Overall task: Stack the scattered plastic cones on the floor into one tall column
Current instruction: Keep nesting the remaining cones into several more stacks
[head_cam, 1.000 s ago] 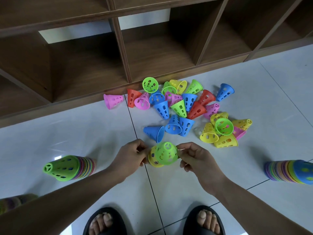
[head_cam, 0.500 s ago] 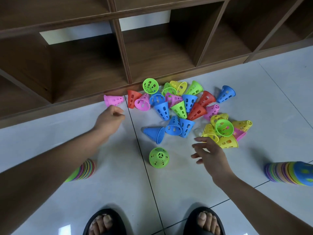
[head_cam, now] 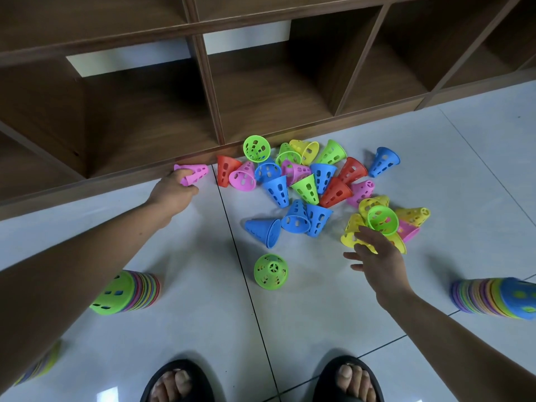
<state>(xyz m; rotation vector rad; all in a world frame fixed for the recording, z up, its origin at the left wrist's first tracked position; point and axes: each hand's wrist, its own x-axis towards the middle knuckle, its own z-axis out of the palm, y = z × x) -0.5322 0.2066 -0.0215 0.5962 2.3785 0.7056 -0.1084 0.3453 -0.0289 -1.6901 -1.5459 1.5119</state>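
Note:
A green cone stack [head_cam: 271, 271] stands upright on the floor between my arms. Beyond it lies a loose heap of several cones [head_cam: 307, 181] in blue, green, red, pink and yellow. My left hand [head_cam: 174, 191] reaches far left to a lone pink cone [head_cam: 193, 173] lying on its side by the shelf base, with fingers curled round its narrow end. My right hand [head_cam: 374, 253] hovers with spread fingers over a yellow cone [head_cam: 352, 230] at the near right of the heap, fingertips touching it.
A long multicoloured stack with a green top [head_cam: 124, 294] lies on the floor at left, partly behind my left arm. Another with a blue top [head_cam: 496, 297] lies at right. A wooden shelf unit [head_cam: 261, 91] borders the far side. My sandalled feet [head_cam: 179, 381] are at the bottom.
Both hands let go of the green stack, which now stands on the floor. My left hand reached out and took hold of the pink cone; my right hand moved forward onto the yellow cone.

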